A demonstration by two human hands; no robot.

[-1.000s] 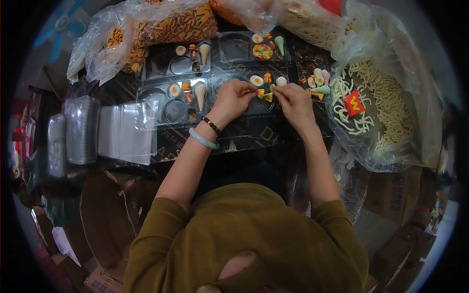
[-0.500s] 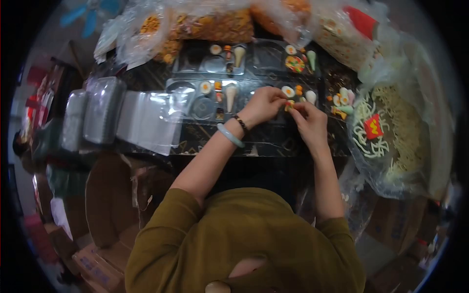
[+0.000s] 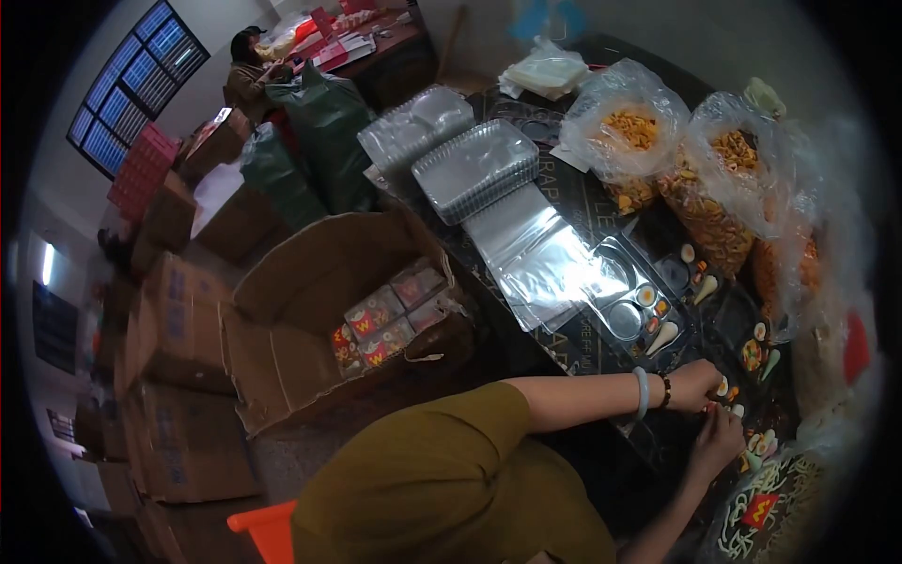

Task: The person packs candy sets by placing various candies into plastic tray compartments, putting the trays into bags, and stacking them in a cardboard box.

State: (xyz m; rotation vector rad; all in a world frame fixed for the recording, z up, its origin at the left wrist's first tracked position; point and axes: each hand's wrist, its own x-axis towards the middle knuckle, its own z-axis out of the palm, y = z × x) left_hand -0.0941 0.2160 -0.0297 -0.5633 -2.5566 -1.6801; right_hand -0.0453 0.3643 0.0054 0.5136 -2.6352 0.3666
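Note:
My left hand (image 3: 693,383), with a pale bangle and a dark bead bracelet at the wrist, is closed in a pinch over the table's right part. Close below it, my right hand (image 3: 719,437) pinches too, the fingertips of both meeting at a small reddish toy food piece, mostly hidden by the fingers. Beside the fingertips lie a toy fried egg (image 3: 723,386) and a white toy cone (image 3: 738,411). Up and left, a clear plastic tray (image 3: 625,320) carries another toy egg (image 3: 645,295) and a toy ice cream cone (image 3: 662,336). A toy pizza (image 3: 752,354) sits in a farther tray.
Stacked clear trays (image 3: 479,164) and plastic sheets (image 3: 531,249) lie on the dark table. Bags of orange pieces (image 3: 709,216) line the back; a bag of pale strips (image 3: 752,526) is at lower right. An open carton (image 3: 310,273) stands left. Another person (image 3: 246,80) sits far off.
The view has swung to the left, so the hands now appear at lower right and the room with cartons shows. Both hands stay together, pinching at the same spot among the toy pieces.

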